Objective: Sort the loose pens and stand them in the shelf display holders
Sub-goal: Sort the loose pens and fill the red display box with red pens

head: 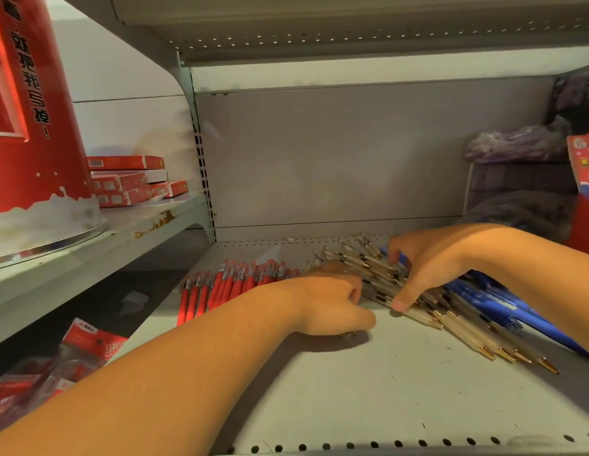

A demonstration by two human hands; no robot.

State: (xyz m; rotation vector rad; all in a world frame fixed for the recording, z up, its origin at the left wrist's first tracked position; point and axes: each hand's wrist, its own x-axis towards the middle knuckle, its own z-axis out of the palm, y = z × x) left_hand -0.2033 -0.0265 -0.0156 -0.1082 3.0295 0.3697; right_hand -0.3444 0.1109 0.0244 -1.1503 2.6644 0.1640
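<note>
Three groups of pens lie flat on the grey shelf board (368, 390). Red pens (220, 287) form a row at the left. Clear pens with gold tips (467, 334) are heaped in the middle, and blue pens (503, 307) lie under them at the right. My left hand (332, 301) rests on the shelf at the left end of the clear heap, fingers curled in among the pens. My right hand (418, 271) arches over the heap, its fingers and thumb curled round several clear pens. No display holder is in view.
A shelf at the left carries a tall red display drum (33, 126) and stacked red boxes (132, 179). Red packets (56, 366) lie below it. A red printed box (585, 179) and dark goods stand at the back right. The upper shelf hangs close overhead.
</note>
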